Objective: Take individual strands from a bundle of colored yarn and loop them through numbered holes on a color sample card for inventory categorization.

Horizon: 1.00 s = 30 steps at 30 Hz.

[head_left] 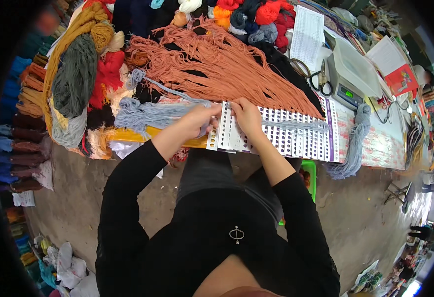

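My left hand [199, 120] and my right hand [245, 116] meet over a row of white punched sample cards [291, 138] laid along the table edge. Both pinch a strand of grey-blue yarn [227, 106] at the top of one card. The strand runs left into a loose grey-blue yarn bundle [142, 114] lying under my left wrist. A second length of the same yarn [296, 125] lies across the cards to the right of my right hand.
A big spread of rust-orange yarn [212, 59] covers the table behind the cards. Skeins in grey, mustard and red [78, 74] pile up at the left. A digital scale [350, 74], scissors [321, 81], papers and a hanging grey-blue skein [353, 143] sit at the right.
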Tool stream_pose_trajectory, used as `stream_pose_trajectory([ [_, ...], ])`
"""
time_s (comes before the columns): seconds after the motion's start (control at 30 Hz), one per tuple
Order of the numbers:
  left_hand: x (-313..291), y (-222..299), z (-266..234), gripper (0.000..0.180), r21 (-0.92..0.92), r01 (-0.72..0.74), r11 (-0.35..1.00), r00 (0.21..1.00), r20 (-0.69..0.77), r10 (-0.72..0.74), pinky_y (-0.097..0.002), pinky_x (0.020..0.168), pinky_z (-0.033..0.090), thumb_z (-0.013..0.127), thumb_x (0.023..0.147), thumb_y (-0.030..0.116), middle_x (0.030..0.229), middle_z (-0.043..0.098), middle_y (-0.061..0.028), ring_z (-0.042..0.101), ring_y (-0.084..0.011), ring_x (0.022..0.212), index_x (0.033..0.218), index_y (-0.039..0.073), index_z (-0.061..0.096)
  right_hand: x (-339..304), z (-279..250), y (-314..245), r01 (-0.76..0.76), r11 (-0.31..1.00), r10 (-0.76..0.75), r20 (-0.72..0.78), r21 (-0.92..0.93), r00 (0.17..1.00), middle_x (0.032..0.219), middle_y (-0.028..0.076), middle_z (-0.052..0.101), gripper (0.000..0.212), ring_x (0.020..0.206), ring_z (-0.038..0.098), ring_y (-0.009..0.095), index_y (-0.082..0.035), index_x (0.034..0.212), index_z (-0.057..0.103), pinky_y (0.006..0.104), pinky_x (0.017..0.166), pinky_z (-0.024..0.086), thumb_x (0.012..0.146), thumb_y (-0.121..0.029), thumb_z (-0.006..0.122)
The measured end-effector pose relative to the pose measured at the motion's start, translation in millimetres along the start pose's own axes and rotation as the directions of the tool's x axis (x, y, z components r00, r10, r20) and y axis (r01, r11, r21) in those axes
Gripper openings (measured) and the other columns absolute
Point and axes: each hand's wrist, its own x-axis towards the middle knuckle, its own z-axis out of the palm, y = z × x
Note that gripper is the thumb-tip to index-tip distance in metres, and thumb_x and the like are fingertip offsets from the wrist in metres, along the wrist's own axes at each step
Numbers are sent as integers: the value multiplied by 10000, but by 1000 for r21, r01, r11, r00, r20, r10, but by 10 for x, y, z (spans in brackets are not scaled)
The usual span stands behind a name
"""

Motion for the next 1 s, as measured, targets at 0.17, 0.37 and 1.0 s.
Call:
stream_pose_trajectory([
  [0.17,170,-149,86,182,288,-207,935,944,-192,268,-214,430,386,641,783,30,715,558,-28,505,-77,544,916,-12,523,-51,53,-61,27,998,-30,-60,-53,998,677,88,634,213,657,612,283,-66,837,617,382,612,458,855,-269,555],
  [0.37,151,-43,133,152,166,-183,969,949,-227,218,-251,471,413,592,769,29,729,583,-63,539,-124,569,906,-20,550,-39,76,-5,112,977,-125,-65,-184,990,724,111,641,214,671,615,280,-63,848,629,347,612,464,854,-267,567],
  [1.0,237,-21,-144,121,380,-234,895,905,-251,343,-225,331,291,585,860,139,607,590,-41,380,-69,357,808,33,564,33,95,-21,47,976,-48,-2,-210,999,690,121,630,216,692,620,322,-125,958,542,429,634,456,816,-287,543],
])
